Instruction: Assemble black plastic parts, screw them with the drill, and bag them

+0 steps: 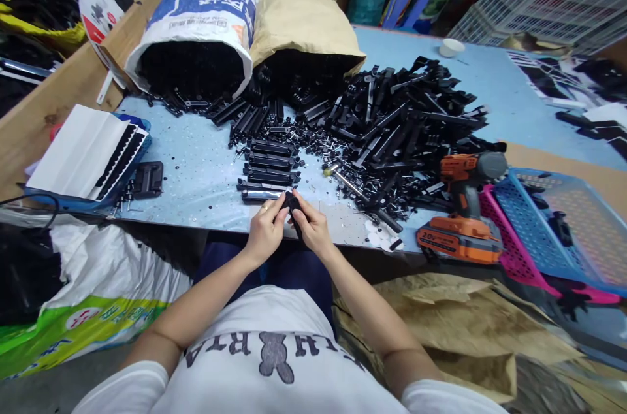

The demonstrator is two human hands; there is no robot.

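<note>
Both hands meet at the table's front edge around one small black plastic part [292, 202]. My left hand [267, 226] pinches it from the left, fingers closed. From the other side my right hand [312, 224] grips the same part, thumb on top. Its exact kind is partly hidden by the fingers. Just beyond the hands lies a row of long black plastic pieces [272, 162], set side by side. Small screws and black bits [318, 140] are scattered behind and to the right of that row. A large heap of long black parts [406, 113] rises farther right.
An orange cordless drill [460, 205] stands at the right, beside pink [509, 257] and blue baskets [539, 224]. A white sack [206, 2] and a brown paper sack [304, 15] open toward me at the back. White cards [78, 149] lie in a tray at left.
</note>
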